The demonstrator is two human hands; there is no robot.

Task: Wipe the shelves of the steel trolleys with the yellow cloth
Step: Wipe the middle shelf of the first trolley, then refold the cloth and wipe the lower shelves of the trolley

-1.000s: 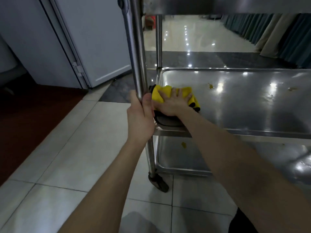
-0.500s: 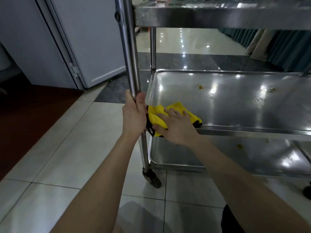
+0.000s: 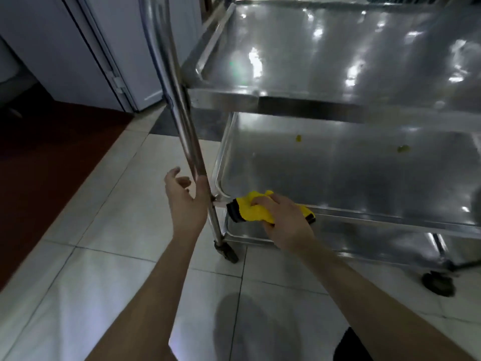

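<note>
The left hand (image 3: 184,201), beside the trolley post (image 3: 191,152), is shown with fingers (image 3: 175,175) spread and lightly curved, nothing held. The yellow cloth (image 3: 253,211) is draped over the front rim of the middle shelf (image 3: 338,173) at its left corner, long axis along the rim, black-edged end pointed toward the post. The right hand (image 3: 286,222) is laid on the cloth, fingers (image 3: 264,201) close together and curled onto it, thumb tucked at its lower edge

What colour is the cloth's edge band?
Black band on the yellow cloth; head view shows it best.
</note>
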